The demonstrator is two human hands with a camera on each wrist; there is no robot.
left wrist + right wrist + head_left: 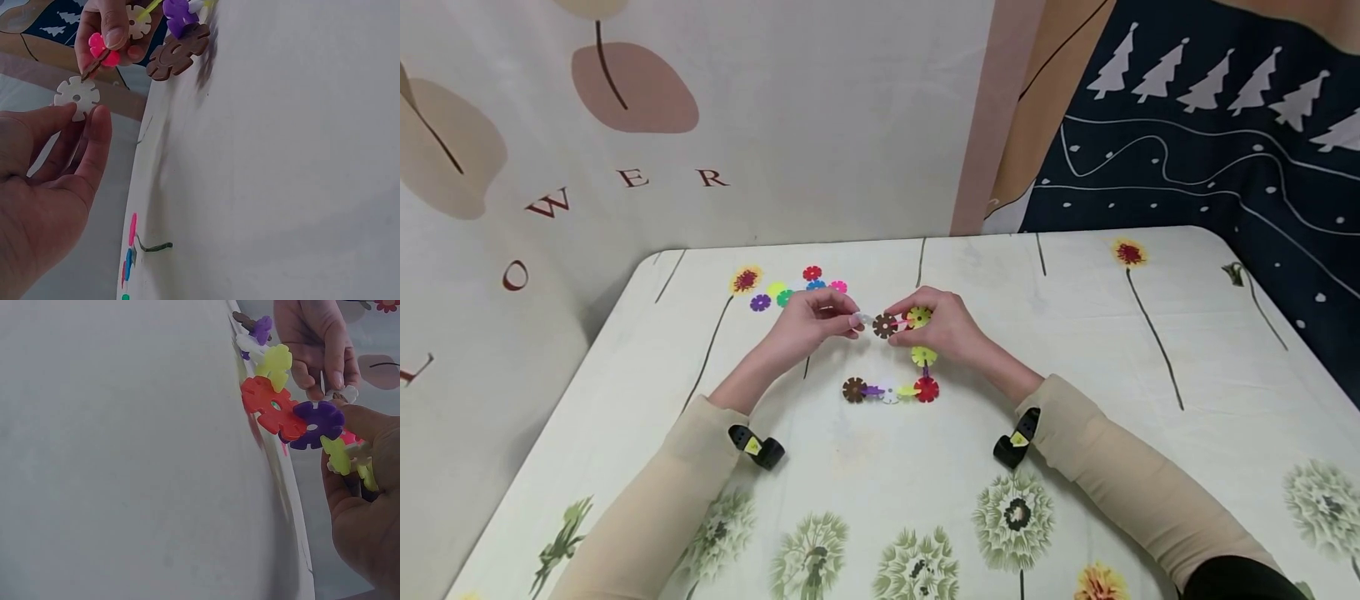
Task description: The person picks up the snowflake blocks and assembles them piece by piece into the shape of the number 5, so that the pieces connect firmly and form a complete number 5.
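Note:
Between thumb and fingers, my left hand (816, 319) pinches a white notched plastic disc (83, 92). My right hand (946, 323) grips one end of a chain of interlocked snowflake discs, close to a brown disc (880, 321) that meets the white one edge to edge. A pink disc (98, 44) sits by the right thumb. From the right hand the chain bends down through a yellow-green disc (923, 356), a purple disc (319, 415) and a red disc (265, 400), then runs left to another brown disc (854, 383). The right fingers partly hide the chain's upper part.
Beyond the left hand lie several loose discs, among them a purple disc (761, 302), a green disc (784, 297) and a red disc (812, 272). A flower-printed cloth (820, 467) covers the table. Printed curtains (850, 125) hang behind its far edge.

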